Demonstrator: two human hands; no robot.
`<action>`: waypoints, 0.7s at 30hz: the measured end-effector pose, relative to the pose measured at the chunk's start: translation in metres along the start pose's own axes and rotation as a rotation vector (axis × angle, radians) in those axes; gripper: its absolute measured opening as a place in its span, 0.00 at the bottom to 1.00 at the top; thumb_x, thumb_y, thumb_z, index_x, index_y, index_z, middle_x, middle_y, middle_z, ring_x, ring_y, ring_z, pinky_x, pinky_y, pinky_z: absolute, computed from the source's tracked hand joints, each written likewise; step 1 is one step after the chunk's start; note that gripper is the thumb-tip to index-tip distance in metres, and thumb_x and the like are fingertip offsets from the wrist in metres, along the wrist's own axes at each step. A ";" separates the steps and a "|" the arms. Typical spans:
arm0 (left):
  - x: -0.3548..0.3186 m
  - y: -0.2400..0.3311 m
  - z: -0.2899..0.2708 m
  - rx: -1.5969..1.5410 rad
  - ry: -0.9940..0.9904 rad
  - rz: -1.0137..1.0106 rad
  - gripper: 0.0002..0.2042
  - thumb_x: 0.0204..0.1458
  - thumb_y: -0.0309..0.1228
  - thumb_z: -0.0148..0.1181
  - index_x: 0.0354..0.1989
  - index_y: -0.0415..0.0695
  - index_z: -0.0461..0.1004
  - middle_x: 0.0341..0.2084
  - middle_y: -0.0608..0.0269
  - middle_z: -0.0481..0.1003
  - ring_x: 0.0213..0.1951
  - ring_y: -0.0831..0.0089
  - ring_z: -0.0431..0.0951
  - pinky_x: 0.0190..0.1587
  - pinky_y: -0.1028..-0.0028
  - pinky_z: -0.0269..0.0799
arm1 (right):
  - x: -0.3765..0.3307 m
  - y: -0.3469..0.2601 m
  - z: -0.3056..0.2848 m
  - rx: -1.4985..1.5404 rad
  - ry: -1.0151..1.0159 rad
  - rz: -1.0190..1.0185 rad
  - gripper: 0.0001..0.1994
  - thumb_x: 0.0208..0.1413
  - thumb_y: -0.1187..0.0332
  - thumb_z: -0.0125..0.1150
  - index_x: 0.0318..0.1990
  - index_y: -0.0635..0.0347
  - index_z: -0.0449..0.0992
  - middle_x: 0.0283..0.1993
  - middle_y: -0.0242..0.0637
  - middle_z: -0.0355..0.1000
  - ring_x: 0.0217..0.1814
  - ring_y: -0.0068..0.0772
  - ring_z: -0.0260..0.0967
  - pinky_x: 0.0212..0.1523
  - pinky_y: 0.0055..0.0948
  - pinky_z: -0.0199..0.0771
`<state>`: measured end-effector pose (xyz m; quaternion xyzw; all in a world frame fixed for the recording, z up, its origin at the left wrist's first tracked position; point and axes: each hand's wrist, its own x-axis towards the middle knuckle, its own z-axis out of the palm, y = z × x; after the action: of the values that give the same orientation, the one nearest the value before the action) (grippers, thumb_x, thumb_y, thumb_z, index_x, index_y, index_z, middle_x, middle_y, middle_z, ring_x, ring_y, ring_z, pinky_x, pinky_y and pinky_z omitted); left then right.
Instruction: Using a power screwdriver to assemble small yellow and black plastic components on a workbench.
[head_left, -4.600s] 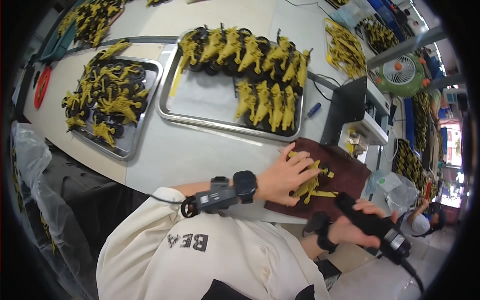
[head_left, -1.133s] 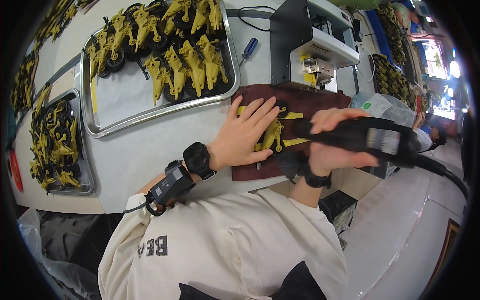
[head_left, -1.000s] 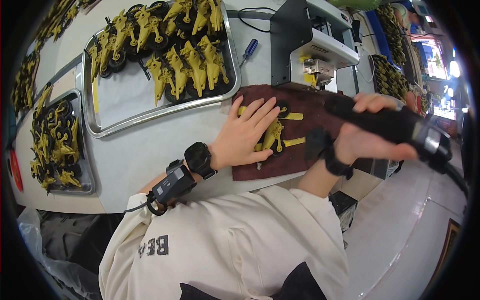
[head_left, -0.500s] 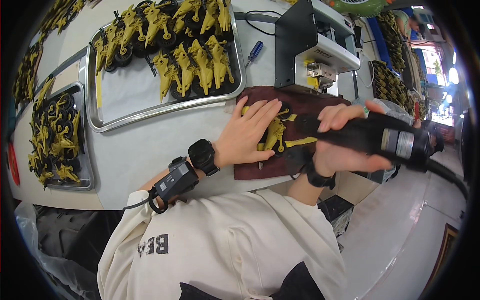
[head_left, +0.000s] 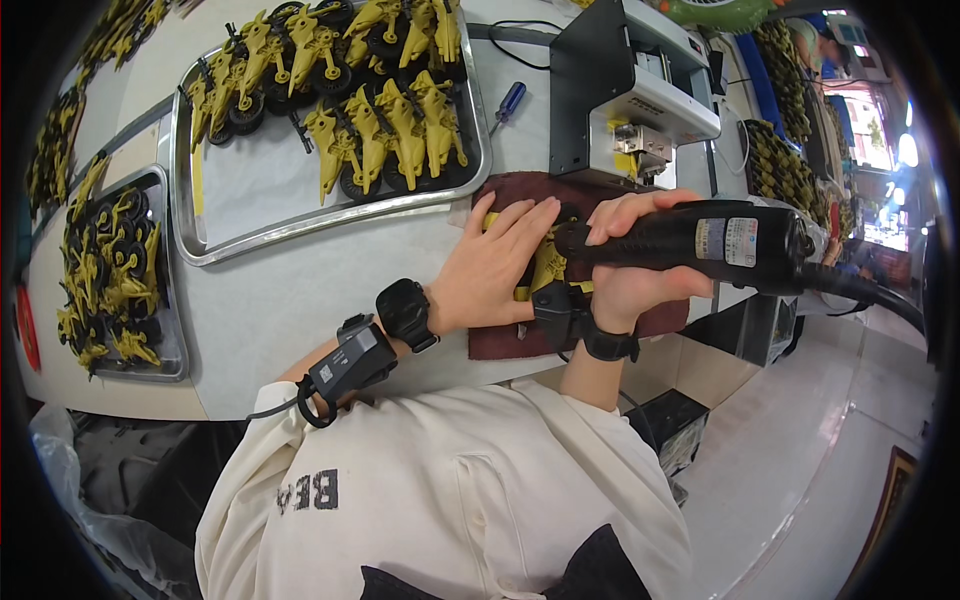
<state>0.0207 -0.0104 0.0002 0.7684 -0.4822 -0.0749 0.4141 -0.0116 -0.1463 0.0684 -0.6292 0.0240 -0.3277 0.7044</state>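
My left hand point(head_left: 490, 268) lies flat with fingers stretched out over a yellow toy motorcycle point(head_left: 550, 262) on a dark red cloth point(head_left: 660, 318). Its fingers and palm cover much of the toy. In my right hand point(head_left: 625, 292) is a black corded electric screwdriver point(head_left: 670, 240), held level, its cable trailing off to the right. The tool's front end is over the right side of the toy; whether its tip touches is hidden. Black bands and a small device sit on my wrists.
Behind the toy stands a black-and-white machine point(head_left: 640, 110), with a blue-handled screwdriver point(head_left: 510, 103) to its left. A large metal tray point(head_left: 330, 222) and a smaller tray point(head_left: 172, 290) hold several yellow toy motorcycles. More lie in rows at the far left and right.
My right hand has brought the electric screwdriver leftward, from beside the toy motorcycle to over it. The left hand has stayed in place.
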 end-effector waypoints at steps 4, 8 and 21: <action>-0.001 -0.001 -0.001 0.077 -0.021 0.021 0.47 0.34 0.44 0.64 0.63 0.36 0.48 0.61 0.52 0.55 0.61 0.56 0.56 0.62 0.51 0.41 | -0.003 0.005 0.000 0.071 -0.028 -0.066 0.46 0.34 0.20 0.40 0.44 0.57 0.63 0.21 0.36 0.65 0.16 0.31 0.61 0.21 0.29 0.62; -0.002 0.000 -0.003 0.033 -0.006 0.028 0.46 0.36 0.44 0.64 0.63 0.37 0.48 0.62 0.51 0.54 0.61 0.56 0.55 0.62 0.51 0.41 | 0.018 -0.026 -0.010 0.072 0.137 -0.242 0.49 0.37 0.21 0.38 0.49 0.63 0.59 0.20 0.41 0.66 0.16 0.31 0.62 0.19 0.28 0.67; -0.001 0.000 -0.004 0.057 -0.001 0.038 0.43 0.36 0.45 0.64 0.61 0.39 0.52 0.62 0.53 0.53 0.62 0.56 0.55 0.62 0.51 0.41 | 0.074 -0.041 -0.025 -0.223 0.221 -0.171 0.43 0.43 0.25 0.39 0.45 0.62 0.59 0.17 0.37 0.64 0.14 0.30 0.60 0.16 0.27 0.63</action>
<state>0.0226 -0.0069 0.0025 0.7705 -0.4990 -0.0535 0.3929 0.0173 -0.2045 0.1283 -0.6632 0.0839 -0.4487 0.5931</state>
